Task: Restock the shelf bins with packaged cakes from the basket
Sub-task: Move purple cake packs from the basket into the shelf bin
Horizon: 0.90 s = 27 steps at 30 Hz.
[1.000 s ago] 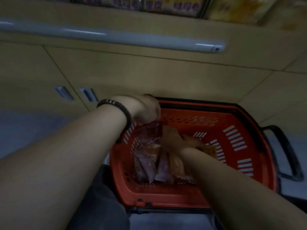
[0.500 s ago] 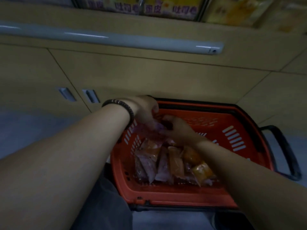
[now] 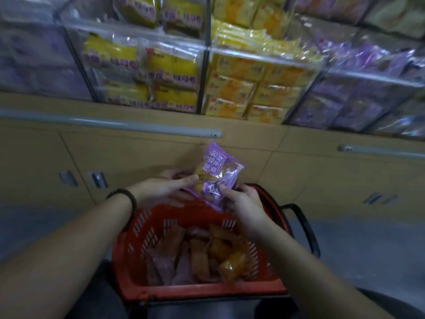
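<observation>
Tan cabinet doors (image 3: 142, 162), recessed metal handles (image 3: 99, 179); two grey rails (image 3: 115, 125) along the cabinet top; grey floor (image 3: 368, 245) below, blurred.

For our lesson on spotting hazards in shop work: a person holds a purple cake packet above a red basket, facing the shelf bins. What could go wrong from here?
1. Wrong bin: the purple packet sits below the yellow bins, while a purple bin lies further right, so it might be misplaced.
2. Slipping: the left hand and right hand hold only its lower part; the glossy wrapper could slide out and miss the basket.
</observation>
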Motion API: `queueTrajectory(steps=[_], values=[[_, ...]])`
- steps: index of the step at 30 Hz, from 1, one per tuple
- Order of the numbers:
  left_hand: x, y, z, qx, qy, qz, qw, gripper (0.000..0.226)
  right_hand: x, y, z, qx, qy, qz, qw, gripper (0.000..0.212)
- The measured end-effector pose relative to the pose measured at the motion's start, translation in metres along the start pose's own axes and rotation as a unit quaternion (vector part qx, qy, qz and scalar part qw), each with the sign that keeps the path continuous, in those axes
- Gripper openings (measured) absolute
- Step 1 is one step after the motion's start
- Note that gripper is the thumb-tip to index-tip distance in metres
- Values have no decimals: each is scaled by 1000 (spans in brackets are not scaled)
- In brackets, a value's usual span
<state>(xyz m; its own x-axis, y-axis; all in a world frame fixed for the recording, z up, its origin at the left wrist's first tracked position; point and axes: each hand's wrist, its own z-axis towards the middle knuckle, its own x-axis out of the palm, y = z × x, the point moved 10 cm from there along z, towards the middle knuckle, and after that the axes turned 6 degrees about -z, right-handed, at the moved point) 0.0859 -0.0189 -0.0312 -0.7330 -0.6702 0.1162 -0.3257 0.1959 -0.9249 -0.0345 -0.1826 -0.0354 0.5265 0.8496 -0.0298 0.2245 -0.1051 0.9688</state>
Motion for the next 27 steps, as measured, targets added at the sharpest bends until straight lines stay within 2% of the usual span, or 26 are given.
queueTrajectory(steps=[2, 4, 6, 8, 10, 12, 15, 17, 21, 23, 27], values=[[28, -13, -6, 16, 35, -64, 997, 102, -7, 15, -16, -1, -1, 49, 999, 9], [46, -32, -14, 58, 41, -79, 994, 73, -16, 28, -27, -18, -3, 59, 998, 10], [59, -57, -24, 97, 39, -58, 993, 51, -28, 47, -37, -51, -12, 51, 997, 29], [72, -88, -33, 129, 44, -12, 991, 43, -42, 74, -46, -97, -36, 22, 994, 46], [84, -127, -42, 169, 30, 67, 983, 33, -61, 117, -62, -194, -102, -47, 975, 53], [95, -173, -53, 215, 6, 144, 966, 19, -82, 169, -89, -293, -216, -160, 917, 74], [113, -245, -70, 285, -20, 218, 933, 15, -95, 248, -133, -438, -327, -268, 793, 107], [126, -290, -79, 323, -30, 271, 907, 17, -90, 293, -147, -479, -347, -367, 718, 110], [159, -364, -89, 377, -53, 400, 834, 24, -82, 345, -141, -468, -335, -536, 617, 98], [174, -390, -89, 392, -57, 442, 805, 24, -91, 364, -134, -450, -344, -564, 601, 95], [196, -428, -79, 423, -68, 480, 766, 26, -112, 399, -114, -424, -335, -587, 603, 92]])
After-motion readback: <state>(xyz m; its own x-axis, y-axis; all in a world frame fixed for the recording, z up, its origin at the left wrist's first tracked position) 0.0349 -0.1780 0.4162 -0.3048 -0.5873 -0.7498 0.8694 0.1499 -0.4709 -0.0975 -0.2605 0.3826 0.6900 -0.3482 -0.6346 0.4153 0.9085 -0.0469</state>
